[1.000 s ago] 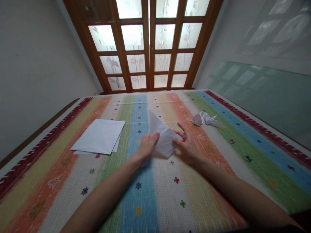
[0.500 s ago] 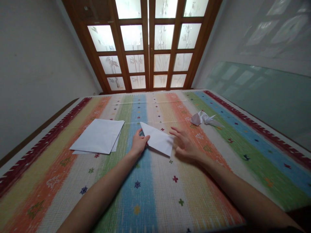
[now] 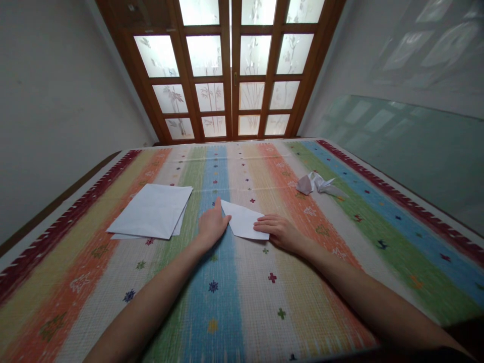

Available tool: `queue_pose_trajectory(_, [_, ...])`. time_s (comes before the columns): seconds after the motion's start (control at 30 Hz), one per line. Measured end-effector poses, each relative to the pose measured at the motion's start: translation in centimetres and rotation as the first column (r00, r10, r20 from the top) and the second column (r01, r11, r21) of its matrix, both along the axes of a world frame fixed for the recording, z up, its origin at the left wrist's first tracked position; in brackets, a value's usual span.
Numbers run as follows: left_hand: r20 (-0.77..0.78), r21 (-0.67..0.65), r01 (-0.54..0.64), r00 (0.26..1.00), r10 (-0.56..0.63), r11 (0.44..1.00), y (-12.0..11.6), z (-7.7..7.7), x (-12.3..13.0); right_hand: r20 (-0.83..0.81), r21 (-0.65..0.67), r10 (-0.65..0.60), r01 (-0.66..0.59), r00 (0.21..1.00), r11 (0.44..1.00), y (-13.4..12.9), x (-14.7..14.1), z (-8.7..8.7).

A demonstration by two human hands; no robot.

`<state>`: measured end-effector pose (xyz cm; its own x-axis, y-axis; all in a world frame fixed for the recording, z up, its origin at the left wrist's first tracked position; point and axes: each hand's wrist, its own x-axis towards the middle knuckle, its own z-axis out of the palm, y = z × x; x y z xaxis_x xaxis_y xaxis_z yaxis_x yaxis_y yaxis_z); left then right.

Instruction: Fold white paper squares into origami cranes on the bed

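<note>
A folded white sheet of paper point(image 3: 242, 221) lies on the striped tablecloth between my hands. My left hand point(image 3: 212, 222) is at its left edge, with the thumb on or beside the paper and the index finger pointing away from me near its upper left corner. My right hand point(image 3: 280, 231) rests on the sheet's right end, its fingers stretched out flat over the paper. The right thumb cannot be made out clearly.
A stack of white sheets point(image 3: 151, 212) lies to the left of my hands. Folded paper figures point(image 3: 319, 184) sit farther back on the right. The striped tablecloth point(image 3: 257, 312) covers the table, with a wood-framed glass door point(image 3: 232, 101) behind it.
My right hand has come down onto the paper's right end. The paper's left corner has folded in or dropped and now lies lower, and my left index finger has straightened.
</note>
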<state>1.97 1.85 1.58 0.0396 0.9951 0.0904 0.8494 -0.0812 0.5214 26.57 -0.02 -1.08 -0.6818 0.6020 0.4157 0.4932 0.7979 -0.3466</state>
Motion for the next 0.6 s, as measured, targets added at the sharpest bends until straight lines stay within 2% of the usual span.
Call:
queue_pose_trajectory(0.03, [-0.123,0.081,0.050,0.992,-0.040,0.995,0.0,0.0,-0.3,0.003,-0.017,-0.003,0.004,1.000,1.000,0.0,0.0,0.0])
queue_pose_trajectory(0.1, [-0.293,0.161,0.249,0.936,-0.195,0.955,0.2,-0.3,-0.6,0.001,-0.041,-0.019,0.019,1.000,0.999,0.0,0.0,0.1])
queue_pose_trajectory(0.17, [-0.389,0.117,0.466,0.834,-0.391,0.877,0.4,-0.9,-0.9,-0.014,-0.061,-0.060,0.059,0.998,0.996,-0.1,0.0,0.1])
queue_pose_trajectory(0.2, [-0.413,0.070,0.522,0.791,-0.451,0.850,0.6,-1.2,-0.9,-0.025,-0.074,-0.094,0.092,0.995,0.993,-0.2,0.1,0.1])
queue_pose_trajectory(0.27, [-0.436,-0.004,0.540,0.756,-0.488,0.842,0.7,-1.6,-1.0,-0.049,-0.114,-0.191,0.184,0.980,0.976,-0.3,0.1,0.1])
queue_pose_trajectory(0.37, [-0.437,-0.054,0.518,0.757,-0.487,0.854,0.7,-1.8,-1.1,-0.080,-0.185,-0.321,0.303,0.944,0.935,-0.2,0.1,0.4])
queue_pose_trajectory(0.6, [-0.416,-0.068,0.519,0.761,-0.497,0.852,0.8,-1.7,-1.6,-0.015,-0.220,-0.424,0.410,0.906,0.885,1.6,-1.1,1.0])
